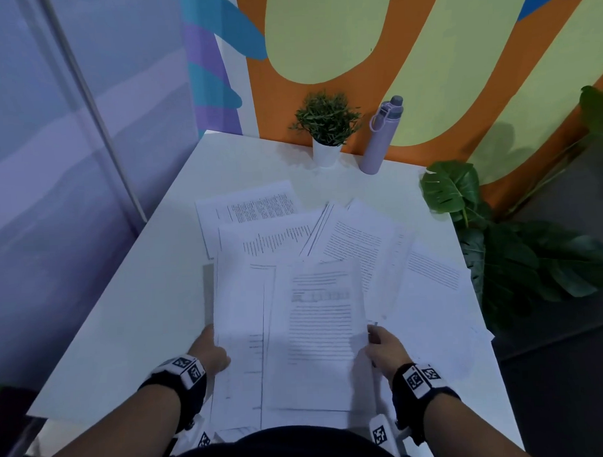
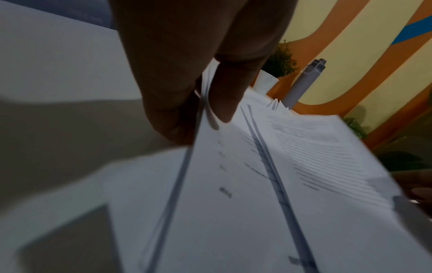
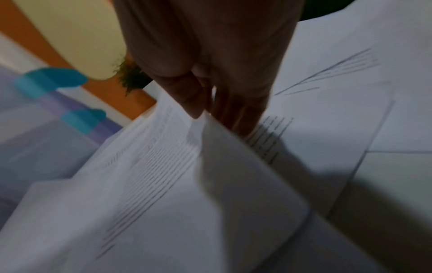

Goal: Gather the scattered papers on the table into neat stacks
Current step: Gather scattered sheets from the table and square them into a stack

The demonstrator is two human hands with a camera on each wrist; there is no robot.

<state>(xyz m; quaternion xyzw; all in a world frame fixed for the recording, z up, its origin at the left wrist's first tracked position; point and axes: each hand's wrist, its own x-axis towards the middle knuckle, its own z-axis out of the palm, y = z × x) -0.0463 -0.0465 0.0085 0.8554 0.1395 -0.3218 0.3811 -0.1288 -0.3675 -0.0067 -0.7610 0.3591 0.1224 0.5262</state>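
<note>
A loose bundle of printed white papers is held just above the white table, near me. My left hand pinches its left edge, thumb on top and fingers beneath. My right hand pinches the right edge of the bundle, thumb over the top sheet and fingers under it. More printed sheets lie fanned and overlapping on the table beyond the bundle, and others spread to the right, reaching the table's right edge.
A small potted plant and a lilac water bottle stand at the table's far edge against the painted wall. A large leafy plant stands on the floor right of the table. Bare tabletop shows on the left.
</note>
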